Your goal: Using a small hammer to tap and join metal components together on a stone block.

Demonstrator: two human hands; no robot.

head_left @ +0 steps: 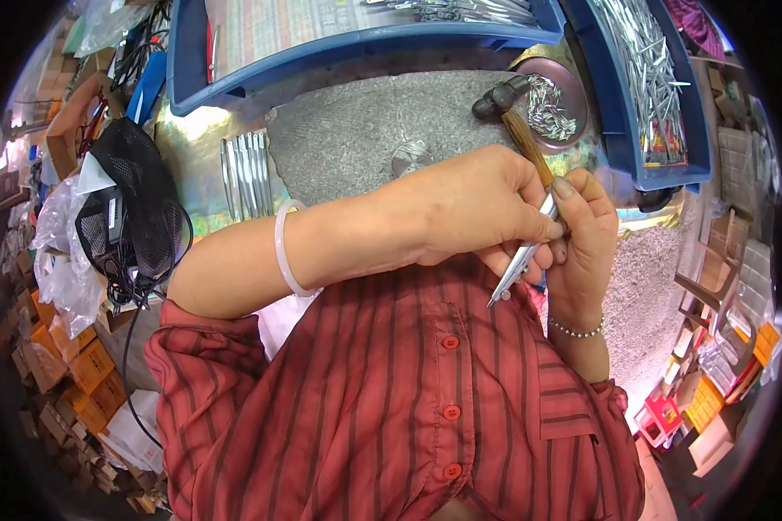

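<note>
Both hands are working close to the chest, above the desk [347,148]: the left hand [460,208] is pinching the shiny metal tweezers [521,256], grip closed on them, tip pointing down. The right hand [582,234] is closed around the hammer [517,117] handle, head up by the dish of small metal parts [552,104]. Looks like an alignment step; next move likely needs the tweezers steadied before any tap.

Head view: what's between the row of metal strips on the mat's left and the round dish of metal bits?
Between strips and dish: grey mat, small shiny piece, hammer head.
</note>
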